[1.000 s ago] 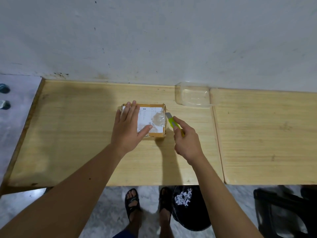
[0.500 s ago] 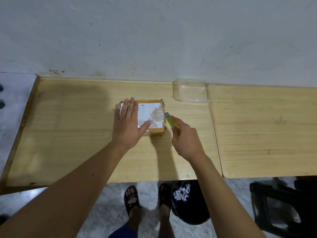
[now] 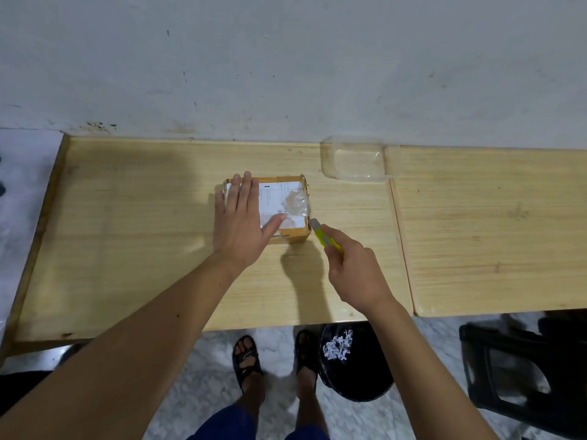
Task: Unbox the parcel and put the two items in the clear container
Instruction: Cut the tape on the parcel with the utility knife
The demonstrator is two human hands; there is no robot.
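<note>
Nearest me, the right hand (image 3: pixel 355 271) grips a yellow box cutter (image 3: pixel 324 238), its blade tip at the right edge of the parcel (image 3: pixel 287 204). The left hand (image 3: pixel 241 223) lies flat, fingers spread, pressing on the taped parcel mid-table (image 3: pixel 127 233). Further back by the wall sits the clear container (image 3: pixel 354 160)

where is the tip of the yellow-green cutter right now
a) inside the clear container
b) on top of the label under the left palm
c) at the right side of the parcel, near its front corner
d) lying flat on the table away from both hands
c: the right hand grips the cutter with its tip at the right side of the parcel, near the front corner, while the left hand presses flat on top.
</note>
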